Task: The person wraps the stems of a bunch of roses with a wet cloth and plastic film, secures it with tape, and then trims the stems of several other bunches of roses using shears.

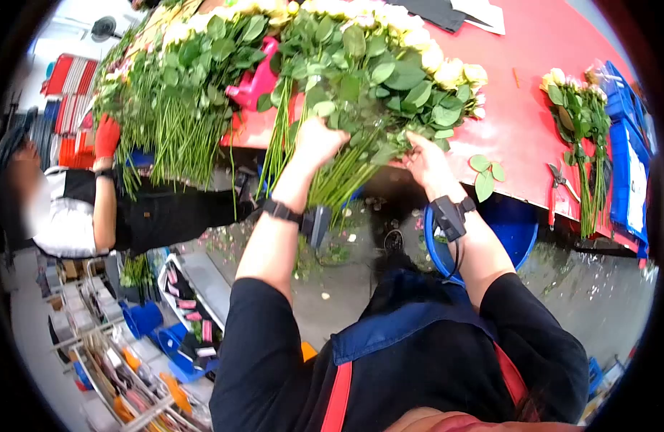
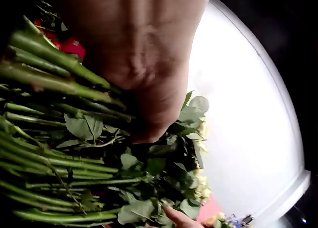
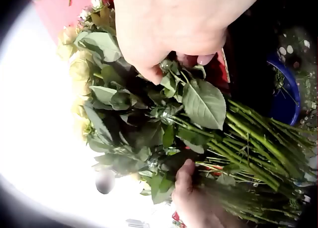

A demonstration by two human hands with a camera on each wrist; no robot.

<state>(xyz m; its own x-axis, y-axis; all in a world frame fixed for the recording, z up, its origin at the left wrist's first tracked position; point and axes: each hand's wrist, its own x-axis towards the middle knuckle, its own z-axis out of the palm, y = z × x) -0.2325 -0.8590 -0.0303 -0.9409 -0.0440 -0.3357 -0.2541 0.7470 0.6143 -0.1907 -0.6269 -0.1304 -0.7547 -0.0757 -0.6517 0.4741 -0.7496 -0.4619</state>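
Observation:
A big bunch of cream roses lies at the table edge, its rose stems (image 1: pixel 339 176) hanging over toward the floor. My left hand (image 1: pixel 320 142) grips the bunch where leaves meet stems; the left wrist view shows its fingers going in among the thick stems (image 2: pixel 59 89). At the bunch's right side, my right hand (image 1: pixel 427 164) pinches rose leaves (image 3: pixel 171 81) between thumb and curled fingers. Leaves partly hide the fingertips of both hands. Cream rose heads (image 3: pixel 79 71) point away from me across the table.
The red table (image 1: pixel 516 137) holds a pink watering can (image 1: pixel 258 78), red-handled pruners (image 1: pixel 559 191), loose leaves (image 1: pixel 485 176) and a smaller rose bunch (image 1: pixel 580 122) beside blue crates (image 1: pixel 624 144). Below stands a blue bucket (image 1: pixel 519 234). A person with a red glove (image 1: pixel 106 137) is at left.

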